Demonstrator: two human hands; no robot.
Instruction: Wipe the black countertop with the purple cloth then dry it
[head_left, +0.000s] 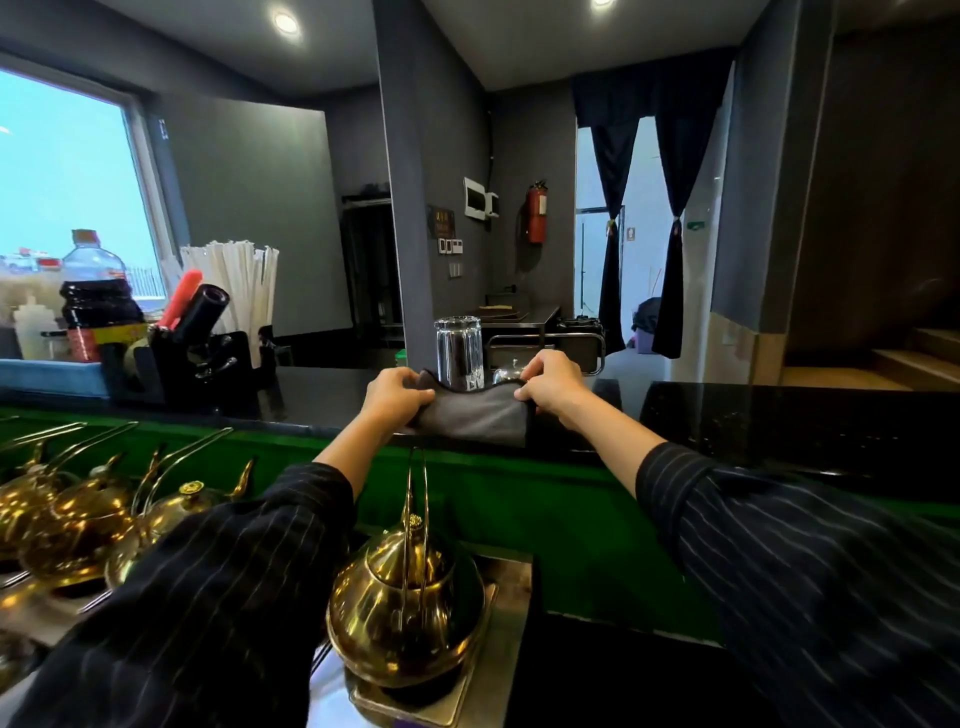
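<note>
Glossy black stone countertop (779, 421), dim bar. My left hand (396, 395) and right hand (551, 382) pinch the soft greyish-purple cloth (475, 415) by its top corners. Looks light, floppy; grip edges.

Both hands hold one greyish-purple microfibre cloth (475, 415) stretched between them over the near edge of the glossy black stone countertop (779, 421): the left hand (396, 396) grips its left end, the right hand (553, 382) its right end. Just behind the cloth, between the hands, a clear upturned drinking glass (458, 352) stands on the countertop. Well left of the left hand sits a black caddy of white wrapped straws (228, 291). Below the hands, nearer the person, stands a round brass teapot (405, 608), with more brass teapots (78, 525) to its left.
</note>
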